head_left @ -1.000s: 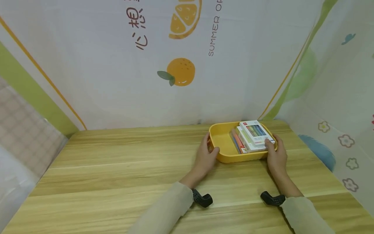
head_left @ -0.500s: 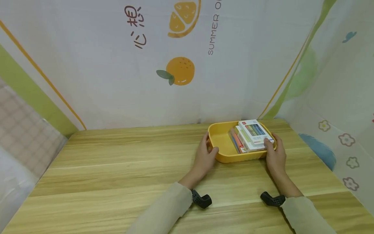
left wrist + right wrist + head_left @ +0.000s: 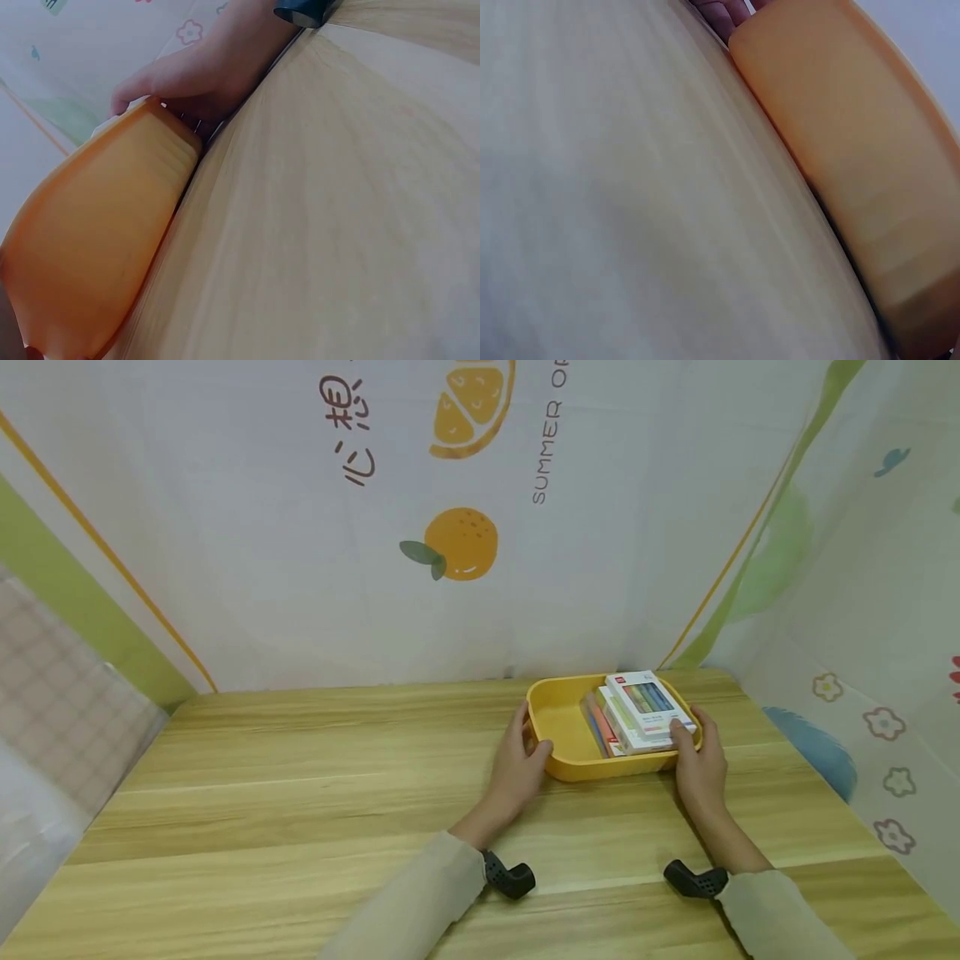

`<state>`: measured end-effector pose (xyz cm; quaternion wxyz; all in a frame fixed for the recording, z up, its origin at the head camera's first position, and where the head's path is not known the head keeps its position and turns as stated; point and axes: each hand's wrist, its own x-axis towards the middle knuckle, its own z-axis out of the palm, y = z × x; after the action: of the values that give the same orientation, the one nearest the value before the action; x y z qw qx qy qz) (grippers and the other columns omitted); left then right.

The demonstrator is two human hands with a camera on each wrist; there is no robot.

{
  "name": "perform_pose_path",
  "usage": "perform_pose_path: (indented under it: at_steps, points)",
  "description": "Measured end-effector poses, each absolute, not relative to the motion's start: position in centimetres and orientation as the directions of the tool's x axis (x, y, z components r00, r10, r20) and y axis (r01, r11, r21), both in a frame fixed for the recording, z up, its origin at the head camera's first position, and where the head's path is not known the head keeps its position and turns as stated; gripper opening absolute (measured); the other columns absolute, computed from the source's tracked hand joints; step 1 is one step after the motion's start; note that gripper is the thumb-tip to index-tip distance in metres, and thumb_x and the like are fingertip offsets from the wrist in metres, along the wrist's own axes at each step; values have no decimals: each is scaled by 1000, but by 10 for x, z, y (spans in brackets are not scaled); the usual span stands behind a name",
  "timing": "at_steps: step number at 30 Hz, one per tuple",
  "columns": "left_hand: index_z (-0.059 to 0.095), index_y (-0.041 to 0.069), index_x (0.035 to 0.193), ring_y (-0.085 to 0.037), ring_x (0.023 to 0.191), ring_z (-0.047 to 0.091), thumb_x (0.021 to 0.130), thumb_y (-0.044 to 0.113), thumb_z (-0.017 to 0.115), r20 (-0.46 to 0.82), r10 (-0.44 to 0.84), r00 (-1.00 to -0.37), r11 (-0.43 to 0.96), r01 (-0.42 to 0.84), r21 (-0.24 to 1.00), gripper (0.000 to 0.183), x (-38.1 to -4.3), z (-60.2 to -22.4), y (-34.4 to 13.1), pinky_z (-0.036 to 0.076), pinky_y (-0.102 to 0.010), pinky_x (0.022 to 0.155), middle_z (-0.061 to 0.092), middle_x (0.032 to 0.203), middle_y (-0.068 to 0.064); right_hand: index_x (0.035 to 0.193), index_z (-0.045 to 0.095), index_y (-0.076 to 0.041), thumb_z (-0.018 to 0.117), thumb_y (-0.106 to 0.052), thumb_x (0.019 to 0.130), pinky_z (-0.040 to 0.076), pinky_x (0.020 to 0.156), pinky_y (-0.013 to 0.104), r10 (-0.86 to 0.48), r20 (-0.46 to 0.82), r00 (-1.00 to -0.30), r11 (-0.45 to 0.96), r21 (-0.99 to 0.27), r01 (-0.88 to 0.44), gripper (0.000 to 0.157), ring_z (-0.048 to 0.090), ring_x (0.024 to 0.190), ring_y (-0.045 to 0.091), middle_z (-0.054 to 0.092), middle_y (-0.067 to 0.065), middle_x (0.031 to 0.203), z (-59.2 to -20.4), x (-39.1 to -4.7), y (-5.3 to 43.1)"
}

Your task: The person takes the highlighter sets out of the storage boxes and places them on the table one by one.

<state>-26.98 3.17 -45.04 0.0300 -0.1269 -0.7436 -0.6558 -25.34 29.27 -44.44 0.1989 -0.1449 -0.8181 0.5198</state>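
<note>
In the head view, a yellow plastic basket [image 3: 600, 769] sits near the far right of the wooden table. My left hand [image 3: 519, 770] grips its left end, thumb at the front corner and fingers round the side. At the opposite end my right hand [image 3: 701, 774] holds the rim, its thumb over a white box with a window of coloured sticks [image 3: 649, 703]. That box lies on another white-and-green box [image 3: 628, 727]. Slim orange and blue items [image 3: 602, 727] lean beside them. The basket's front wall [image 3: 105, 217] fills much of the left wrist view, low against the tabletop.
The wooden tabletop [image 3: 300, 793] stretches left and toward me. A white cloth printed with oranges [image 3: 300, 568] hangs right behind the table's back edge, and a flowered cloth [image 3: 847, 635] borders the right side. Black wrist devices [image 3: 510, 877] stick out at both cuffs.
The basket and both hands have shifted slightly left in the head view, which itself has moved a little. Both hands keep their hold, and the boxes stay in the basket.
</note>
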Motion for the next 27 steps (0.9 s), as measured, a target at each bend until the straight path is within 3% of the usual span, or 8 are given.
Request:
perform_pose_path:
  at_steps: [27]
  points:
    - [20,14,162,-25,142,47,96,17,52,191,150,-970,163,215,963,74,-267,-452,20,48,-36,111,35,163,-6,161,26,-18,41,-49,104,22,123,59,417,131,-899,416,-907,61,67,31,149,39,36,22,160,-442,-250,284]
